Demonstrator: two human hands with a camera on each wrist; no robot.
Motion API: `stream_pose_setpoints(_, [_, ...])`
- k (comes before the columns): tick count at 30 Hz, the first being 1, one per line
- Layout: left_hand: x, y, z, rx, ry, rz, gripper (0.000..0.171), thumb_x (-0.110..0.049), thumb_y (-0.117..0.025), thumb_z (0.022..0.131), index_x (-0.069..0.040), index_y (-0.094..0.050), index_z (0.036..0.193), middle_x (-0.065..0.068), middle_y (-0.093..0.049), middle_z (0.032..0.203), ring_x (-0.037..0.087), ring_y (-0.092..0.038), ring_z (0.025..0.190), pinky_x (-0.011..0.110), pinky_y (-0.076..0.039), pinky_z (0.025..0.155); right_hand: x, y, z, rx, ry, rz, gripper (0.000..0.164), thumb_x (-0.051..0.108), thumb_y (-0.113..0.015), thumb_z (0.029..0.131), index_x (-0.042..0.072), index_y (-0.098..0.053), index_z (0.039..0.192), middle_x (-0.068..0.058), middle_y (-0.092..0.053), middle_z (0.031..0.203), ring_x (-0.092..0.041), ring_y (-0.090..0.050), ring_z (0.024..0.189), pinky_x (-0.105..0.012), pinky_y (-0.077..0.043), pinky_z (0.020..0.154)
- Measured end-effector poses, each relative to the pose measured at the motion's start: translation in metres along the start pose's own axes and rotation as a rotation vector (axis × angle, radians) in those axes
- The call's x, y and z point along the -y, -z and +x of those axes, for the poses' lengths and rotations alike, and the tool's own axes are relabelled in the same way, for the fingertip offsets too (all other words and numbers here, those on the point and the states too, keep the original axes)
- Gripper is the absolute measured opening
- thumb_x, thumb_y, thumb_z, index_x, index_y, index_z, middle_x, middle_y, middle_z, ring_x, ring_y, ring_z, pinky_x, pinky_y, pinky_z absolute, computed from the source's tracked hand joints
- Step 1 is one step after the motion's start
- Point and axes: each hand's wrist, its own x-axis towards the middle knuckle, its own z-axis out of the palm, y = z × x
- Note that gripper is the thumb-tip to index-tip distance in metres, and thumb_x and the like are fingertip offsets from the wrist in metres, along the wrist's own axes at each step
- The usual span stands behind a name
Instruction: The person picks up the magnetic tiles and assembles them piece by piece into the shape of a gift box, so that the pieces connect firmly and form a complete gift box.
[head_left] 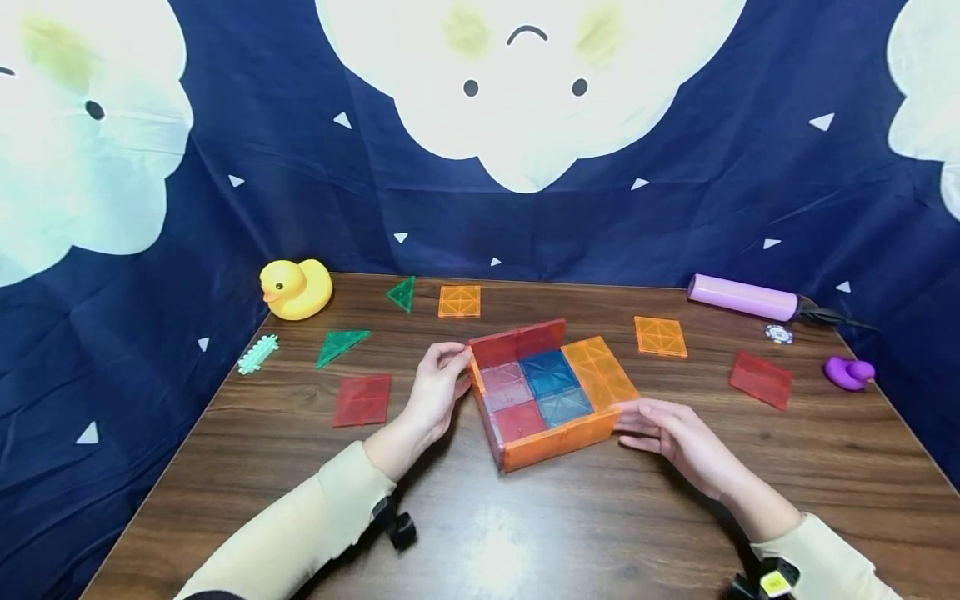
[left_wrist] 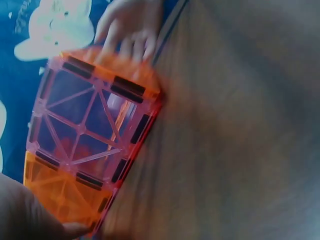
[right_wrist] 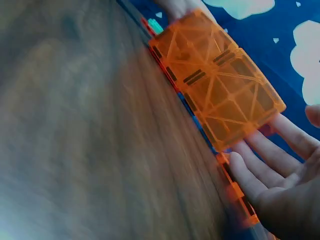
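A low open box of translucent magnetic tiles stands mid-table, with a red back wall [head_left: 519,342] and an orange front wall [head_left: 558,446]. Its floor holds pink tiles, a red tile [head_left: 519,421] and blue tiles [head_left: 551,371]; orange tiles [head_left: 600,371] lie flat at its right. My left hand [head_left: 435,393] pinches the left wall's rear orange tile [left_wrist: 60,192], which adjoins a pink tile [left_wrist: 81,127]. At the front wall's right end, my right hand [head_left: 678,437] touches the orange tiles [right_wrist: 227,95] with extended fingers.
Loose red tiles [head_left: 362,400], green triangles [head_left: 342,346] and orange squares [head_left: 459,302] lie around the box. A yellow duck [head_left: 300,289] and mint-coloured piece [head_left: 258,354] are left. Rightward are a lilac cylinder [head_left: 742,296], a poker chip [head_left: 778,334] and a purple duck [head_left: 847,373].
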Motion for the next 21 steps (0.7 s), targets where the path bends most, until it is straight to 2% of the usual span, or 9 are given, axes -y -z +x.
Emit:
stream_pose_setpoints(3, [-0.002, 0.001, 0.014, 0.039, 0.027, -0.021, 0.006, -0.003, -0.056, 0.103, -0.003, -0.053, 0.109, 0.002, -0.058, 0.099, 0.018, -0.057, 0.098, 0.037, -0.048, 0.088, 0.000, -0.007, -0.002, 0.079, 0.001, -0.024, 0.042, 0.011, -0.029, 0.113, 0.003, -0.064, 0.135, -0.001, -0.067, 0.131, -0.016, -0.063, 0.121, -0.037, -0.050, 0.100])
stream_pose_setpoints(5, [-0.004, 0.003, 0.019, 0.059, 0.050, -0.020, 0.007, -0.004, -0.054, 0.104, -0.002, -0.052, 0.110, 0.006, -0.056, 0.105, 0.023, -0.055, 0.104, 0.039, -0.047, 0.093, 0.000, -0.010, 0.000, 0.079, 0.004, -0.079, 0.041, 0.011, -0.030, 0.113, -0.005, -0.060, 0.136, -0.005, -0.066, 0.133, -0.016, -0.063, 0.121, -0.037, -0.050, 0.100])
stream_pose_setpoints(7, [-0.004, 0.004, 0.019, 0.067, 0.071, -0.020, 0.013, -0.006, -0.053, 0.104, -0.001, -0.050, 0.115, 0.010, -0.052, 0.114, 0.027, -0.051, 0.111, 0.042, -0.044, 0.098, 0.001, -0.013, 0.003, 0.006, 0.000, -0.154, 0.042, 0.015, -0.034, 0.113, -0.013, -0.055, 0.136, -0.015, -0.063, 0.135, -0.016, -0.062, 0.121, -0.035, -0.051, 0.100])
stream_pose_setpoints(9, [-0.005, 0.005, 0.015, 0.079, 0.079, -0.004, 0.023, -0.008, -0.051, 0.105, 0.003, -0.047, 0.125, 0.015, -0.047, 0.127, 0.030, -0.045, 0.119, 0.046, -0.040, 0.104, 0.004, -0.013, 0.007, -0.144, -0.030, -0.214, 0.046, 0.019, -0.038, 0.113, -0.017, -0.050, 0.137, -0.023, -0.057, 0.140, -0.015, -0.061, 0.122, -0.030, -0.050, 0.099])
stream_pose_setpoints(13, [-0.003, 0.011, -0.004, 0.126, 0.088, 0.024, 0.046, -0.011, -0.047, 0.105, 0.006, -0.033, 0.146, 0.022, -0.029, 0.152, 0.037, -0.031, 0.138, 0.054, -0.029, 0.114, 0.010, -0.011, 0.012, -0.412, -0.144, -0.212, 0.052, 0.024, -0.040, 0.112, -0.011, -0.035, 0.150, -0.026, -0.037, 0.154, -0.016, -0.045, 0.135, -0.021, -0.044, 0.102])
stream_pose_setpoints(15, [-0.003, 0.014, -0.014, 0.167, 0.094, 0.037, 0.054, -0.012, -0.045, 0.105, 0.004, -0.026, 0.153, 0.023, -0.021, 0.159, 0.039, -0.024, 0.145, 0.058, -0.024, 0.117, 0.012, -0.009, 0.014, -0.449, -0.192, -0.166, 0.055, 0.023, -0.038, 0.112, -0.007, -0.025, 0.157, -0.024, -0.027, 0.159, -0.023, -0.035, 0.142, -0.027, -0.038, 0.110])
stream_pose_setpoints(17, [-0.002, 0.016, -0.021, 0.210, 0.107, 0.039, 0.059, -0.013, -0.044, 0.105, 0.002, -0.021, 0.158, 0.024, -0.017, 0.162, 0.039, -0.020, 0.148, 0.059, -0.022, 0.117, 0.014, -0.007, 0.016, -0.433, -0.226, -0.125, 0.057, 0.023, -0.036, 0.112, -0.004, -0.017, 0.160, -0.023, -0.020, 0.163, -0.030, -0.026, 0.146, -0.038, -0.030, 0.117])
stream_pose_setpoints(19, [-0.001, 0.017, -0.025, 0.259, 0.114, 0.042, 0.062, -0.014, -0.044, 0.106, 0.000, -0.018, 0.160, 0.024, -0.017, 0.164, 0.038, -0.019, 0.150, 0.060, -0.021, 0.118, 0.015, -0.006, 0.018, -0.420, -0.243, -0.085, 0.058, 0.022, -0.034, 0.112, -0.004, -0.014, 0.160, -0.023, -0.018, 0.163, -0.032, -0.024, 0.147, -0.047, -0.023, 0.120])
stream_pose_setpoints(21, [-0.001, 0.017, -0.027, 0.294, 0.117, 0.049, 0.062, -0.013, -0.044, 0.106, 0.000, -0.018, 0.161, 0.024, -0.020, 0.164, 0.037, -0.021, 0.150, 0.059, -0.022, 0.118, 0.015, -0.004, 0.019, -0.425, -0.254, -0.035, 0.060, 0.021, -0.037, 0.112, -0.004, -0.012, 0.161, -0.023, -0.019, 0.163, -0.029, -0.032, 0.144, -0.046, -0.024, 0.120])
